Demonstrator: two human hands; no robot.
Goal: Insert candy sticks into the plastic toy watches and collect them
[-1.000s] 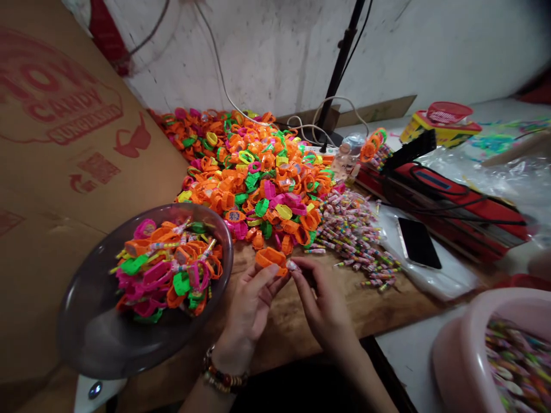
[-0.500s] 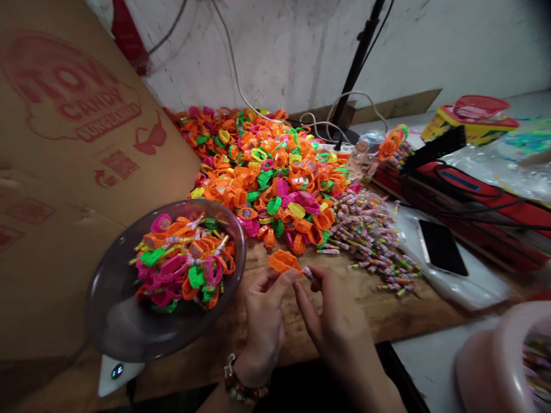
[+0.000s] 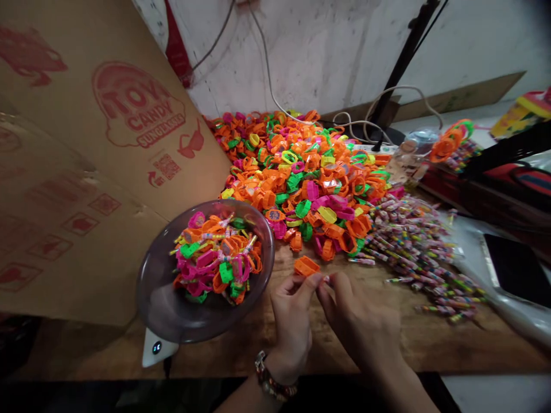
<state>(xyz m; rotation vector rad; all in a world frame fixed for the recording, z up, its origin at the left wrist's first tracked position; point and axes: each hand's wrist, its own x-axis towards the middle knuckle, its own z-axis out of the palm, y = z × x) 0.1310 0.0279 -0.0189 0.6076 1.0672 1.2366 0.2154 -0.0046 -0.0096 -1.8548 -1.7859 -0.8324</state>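
My left hand (image 3: 293,327) pinches an orange plastic toy watch (image 3: 306,265) above the wooden table. Close against it, the fingertips of my right hand (image 3: 361,315) are closed on a small wrapped candy roll (image 3: 326,280), mostly hidden by the fingers. The candy sits at the strap end of the watch; whether it is through the strap I cannot tell. A translucent purple bowl (image 3: 161,304) to the left holds toy watches with candy rolls among them. Beyond my hands lies a big heap of loose toy watches (image 3: 297,172), and at its right a pile of candy rolls (image 3: 413,241).
A large cardboard box (image 3: 124,189) stands at the left. Under the bowl's front edge sits a white device with a lit display (image 3: 157,347). To the right are a phone (image 3: 516,269) on clear plastic, a bottle (image 3: 404,163) and a black pole (image 3: 404,63) with cables.
The view has swung to the left, so everything appears farther right. Both hands keep their hold on the watch and the candy roll, and less of the candy shows between the fingers.
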